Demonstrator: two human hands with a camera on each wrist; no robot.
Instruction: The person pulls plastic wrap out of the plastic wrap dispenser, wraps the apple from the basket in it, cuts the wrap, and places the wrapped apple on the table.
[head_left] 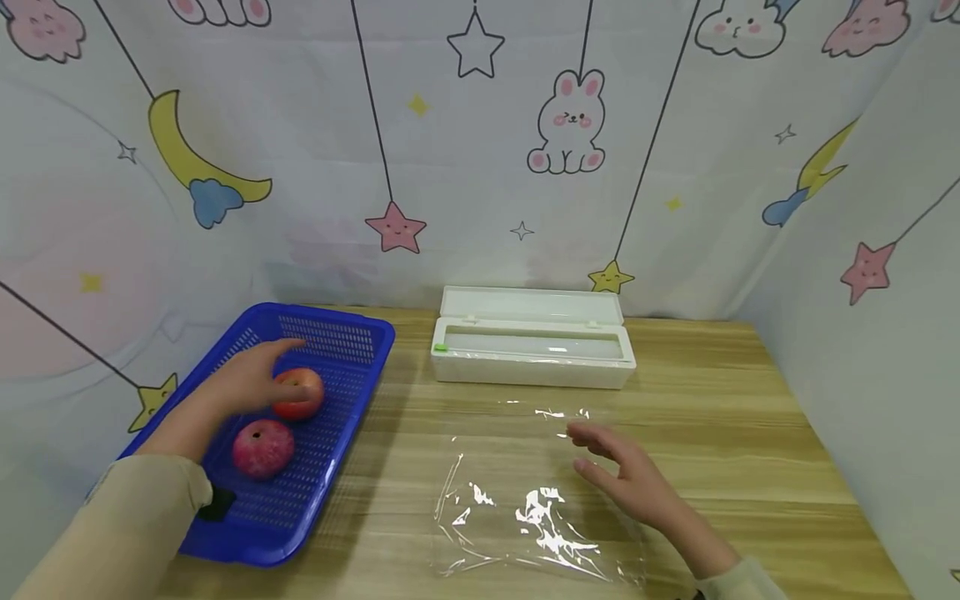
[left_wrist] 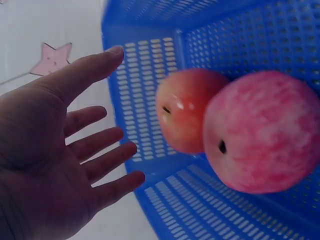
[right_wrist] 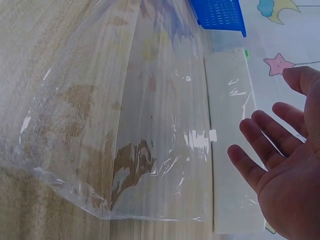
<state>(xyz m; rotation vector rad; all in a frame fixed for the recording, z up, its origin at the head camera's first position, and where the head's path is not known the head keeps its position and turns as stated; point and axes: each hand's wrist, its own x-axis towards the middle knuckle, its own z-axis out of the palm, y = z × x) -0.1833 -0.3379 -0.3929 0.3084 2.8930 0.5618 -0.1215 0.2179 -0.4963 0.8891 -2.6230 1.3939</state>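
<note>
Over the blue basket (head_left: 330, 492) reaches my left hand (head_left: 246, 379), its fingers spread beside an orange-red apple (head_left: 309, 395). In the left wrist view that hand (left_wrist: 65, 145) is apart from both fruits, palm showing. A pinker apple (head_left: 262, 448) lies nearer to me in the same basket. My right hand (head_left: 626, 475) hovers, fingers loosely extended, above the right side of a clear plastic wrap sheet (head_left: 517, 508) spread on the table. Nothing is held by it in the right wrist view, where the wrap (right_wrist: 150, 115) shows wrinkles and glare.
Behind the wrap stands a long white wrap dispenser box (head_left: 532, 371) with its lid raised and a green tab at its left end. A printed cloth (head_left: 465, 150) hangs along the back of the wooden table (head_left: 727, 433) and beside it.
</note>
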